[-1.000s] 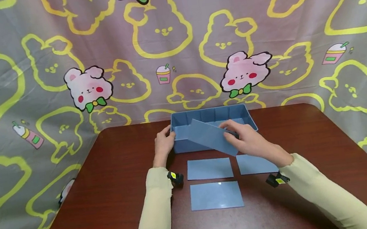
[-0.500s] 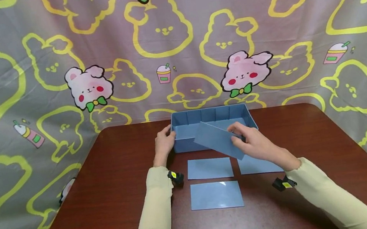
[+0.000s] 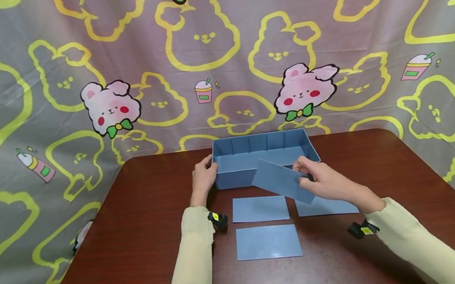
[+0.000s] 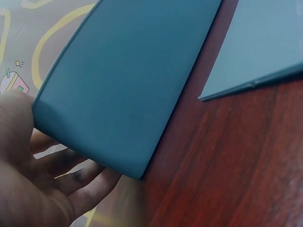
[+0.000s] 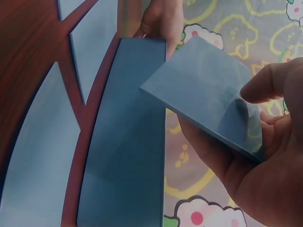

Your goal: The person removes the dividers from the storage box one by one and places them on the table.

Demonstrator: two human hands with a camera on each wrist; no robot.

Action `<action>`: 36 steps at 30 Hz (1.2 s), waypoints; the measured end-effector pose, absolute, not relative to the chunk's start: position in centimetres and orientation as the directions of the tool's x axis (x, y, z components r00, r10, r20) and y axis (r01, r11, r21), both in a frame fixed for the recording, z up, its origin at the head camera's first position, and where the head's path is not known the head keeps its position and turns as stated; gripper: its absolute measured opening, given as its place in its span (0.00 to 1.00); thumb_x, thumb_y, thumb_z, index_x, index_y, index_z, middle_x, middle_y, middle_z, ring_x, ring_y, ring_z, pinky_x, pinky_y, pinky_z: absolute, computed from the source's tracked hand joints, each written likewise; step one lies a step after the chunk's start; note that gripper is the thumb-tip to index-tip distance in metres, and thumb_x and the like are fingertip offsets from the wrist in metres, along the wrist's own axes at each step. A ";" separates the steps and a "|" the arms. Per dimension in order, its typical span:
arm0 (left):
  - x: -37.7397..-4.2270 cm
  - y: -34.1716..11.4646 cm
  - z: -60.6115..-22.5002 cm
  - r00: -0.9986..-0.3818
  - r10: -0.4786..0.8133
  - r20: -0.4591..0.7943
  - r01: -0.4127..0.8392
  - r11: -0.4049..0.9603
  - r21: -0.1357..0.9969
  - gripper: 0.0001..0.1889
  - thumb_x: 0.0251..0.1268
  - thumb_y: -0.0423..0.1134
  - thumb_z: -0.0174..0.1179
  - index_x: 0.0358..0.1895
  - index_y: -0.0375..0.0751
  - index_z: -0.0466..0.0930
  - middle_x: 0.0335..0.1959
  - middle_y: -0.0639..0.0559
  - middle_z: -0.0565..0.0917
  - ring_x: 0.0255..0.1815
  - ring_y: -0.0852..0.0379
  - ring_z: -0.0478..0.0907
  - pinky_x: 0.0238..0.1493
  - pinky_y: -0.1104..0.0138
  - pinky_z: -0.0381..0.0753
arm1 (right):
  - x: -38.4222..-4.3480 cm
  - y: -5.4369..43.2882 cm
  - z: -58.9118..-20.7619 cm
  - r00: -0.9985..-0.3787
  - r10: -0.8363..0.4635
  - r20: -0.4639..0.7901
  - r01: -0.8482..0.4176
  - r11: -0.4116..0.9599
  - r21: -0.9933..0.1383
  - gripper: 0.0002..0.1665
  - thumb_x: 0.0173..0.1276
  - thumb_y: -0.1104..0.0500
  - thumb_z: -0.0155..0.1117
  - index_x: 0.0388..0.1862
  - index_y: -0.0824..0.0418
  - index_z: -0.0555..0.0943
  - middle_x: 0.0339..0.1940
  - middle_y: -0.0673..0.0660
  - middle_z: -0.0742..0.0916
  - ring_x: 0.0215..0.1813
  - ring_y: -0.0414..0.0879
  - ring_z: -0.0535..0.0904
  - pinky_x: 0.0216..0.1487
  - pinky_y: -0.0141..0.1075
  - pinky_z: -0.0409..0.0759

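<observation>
My right hand [image 3: 332, 180] pinches a thin blue rectangular panel [image 3: 279, 180] by its right end. The panel hangs tilted in the air in front of an open blue box [image 3: 234, 179]. In the right wrist view, the thumb lies on the face of the panel [image 5: 203, 80] and the other fingers are behind it. At the box's left end, my left hand [image 3: 203, 178] holds the wall. The left wrist view has the thumb near the rim of the box [image 4: 128, 85] and the fingers along its end, partly hidden.
Three similar blue panels lie flat before the box: a middle one [image 3: 260, 208], a near one [image 3: 268, 242] and a right one [image 3: 331, 206] partly covered by my right hand. A patterned cloth [image 3: 224, 113] hangs behind the brown table [image 3: 138, 249].
My right hand has drawn the panel to the right and toward me, from over the box to in front of it. My left hand and the box stay in place.
</observation>
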State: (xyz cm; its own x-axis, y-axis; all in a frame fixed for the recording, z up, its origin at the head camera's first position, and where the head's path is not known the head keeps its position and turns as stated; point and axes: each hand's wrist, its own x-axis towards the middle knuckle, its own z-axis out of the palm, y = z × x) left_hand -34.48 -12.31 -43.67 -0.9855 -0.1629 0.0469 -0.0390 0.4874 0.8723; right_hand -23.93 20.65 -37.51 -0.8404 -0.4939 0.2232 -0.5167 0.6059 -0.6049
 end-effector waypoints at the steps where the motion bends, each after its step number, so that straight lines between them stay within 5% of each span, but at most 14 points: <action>1: -34.5 -12.3 -43.7 -0.986 -0.163 0.045 -0.040 0.487 0.873 0.26 0.69 0.47 0.51 0.71 0.53 0.71 0.67 0.46 0.76 0.54 0.47 0.77 0.54 0.55 0.74 | -23.9 20.8 -37.6 -0.843 -0.494 0.214 -0.512 0.612 -0.603 0.10 0.65 0.67 0.51 0.44 0.57 0.70 0.38 0.56 0.84 0.29 0.39 0.75 0.26 0.33 0.72; 6: -34.4 -12.3 -43.7 -0.986 -0.162 0.041 -0.043 0.484 0.874 0.26 0.69 0.46 0.51 0.71 0.53 0.70 0.68 0.46 0.75 0.55 0.46 0.77 0.55 0.53 0.74 | -23.8 21.7 -37.7 -0.838 -0.515 0.182 -0.514 0.633 -0.578 0.13 0.63 0.68 0.51 0.44 0.56 0.69 0.25 0.51 0.69 0.18 0.36 0.58 0.23 0.32 0.65; 11: -34.2 -12.3 -43.7 -0.985 -0.168 0.033 -0.051 0.474 0.879 0.26 0.69 0.46 0.51 0.70 0.53 0.71 0.67 0.47 0.76 0.63 0.45 0.75 0.62 0.49 0.74 | -23.7 22.5 -37.8 -0.818 -0.552 0.163 -0.542 0.642 -0.543 0.12 0.61 0.69 0.52 0.40 0.54 0.69 0.26 0.48 0.69 0.18 0.34 0.59 0.23 0.30 0.64; 29: -34.3 -12.2 -43.6 -0.986 -0.165 0.035 -0.048 0.469 0.882 0.25 0.70 0.45 0.52 0.70 0.52 0.71 0.67 0.47 0.76 0.58 0.46 0.76 0.59 0.51 0.75 | -23.4 24.2 -38.1 -0.814 -0.577 0.076 -0.518 0.660 -0.544 0.12 0.60 0.67 0.55 0.37 0.50 0.71 0.19 0.43 0.68 0.21 0.35 0.63 0.24 0.30 0.65; 36: -34.3 -12.2 -43.5 -0.986 -0.162 0.040 -0.041 0.468 0.883 0.26 0.70 0.45 0.51 0.71 0.52 0.71 0.67 0.46 0.76 0.59 0.46 0.76 0.59 0.51 0.75 | -22.9 24.4 -38.3 -0.806 -0.592 0.024 -0.505 0.666 -0.549 0.07 0.67 0.59 0.61 0.35 0.50 0.71 0.17 0.43 0.68 0.19 0.35 0.65 0.24 0.30 0.67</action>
State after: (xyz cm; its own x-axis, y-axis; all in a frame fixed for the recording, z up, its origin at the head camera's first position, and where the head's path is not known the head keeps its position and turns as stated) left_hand -34.30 -12.21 -43.48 -0.9860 -0.1619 0.0402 -0.0409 0.4680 0.8828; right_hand -22.89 24.40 -38.25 -0.8059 -0.5916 0.0236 -0.5052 0.6662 -0.5486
